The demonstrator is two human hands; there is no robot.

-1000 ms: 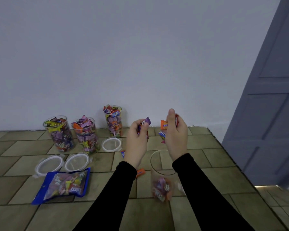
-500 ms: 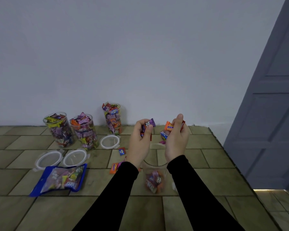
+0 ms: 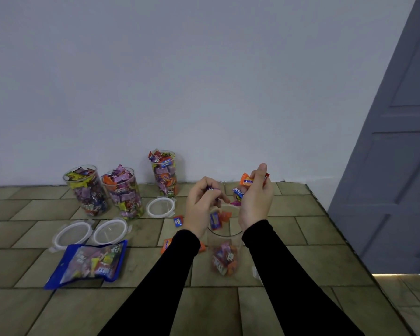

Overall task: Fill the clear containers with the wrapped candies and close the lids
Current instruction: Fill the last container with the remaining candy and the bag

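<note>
A clear container (image 3: pixel 224 251) stands open on the tiled floor between my forearms, with a few wrapped candies at its bottom. Two candies (image 3: pixel 218 219) fall just above its rim. My left hand (image 3: pixel 203 206) hovers over the rim, fingers curled round a purple candy. My right hand (image 3: pixel 256 197) holds a bunch of wrapped candies, orange and blue ones showing, beside and above the rim. Three full containers (image 3: pixel 89 190) (image 3: pixel 124 191) (image 3: pixel 165 173) stand open by the wall.
Three white-rimmed lids (image 3: pixel 71 232) (image 3: pixel 110 230) (image 3: pixel 161 206) lie on the floor near the full containers. A blue candy bag (image 3: pixel 90 261) lies at front left. Loose candies (image 3: pixel 178 221) (image 3: pixel 166 246) lie by my left wrist. A grey door (image 3: pixel 398 166) stands at right.
Both hands came down closer to the open container. My left hand let go of some candies, which now fall toward the container; its fingers curled further in.
</note>
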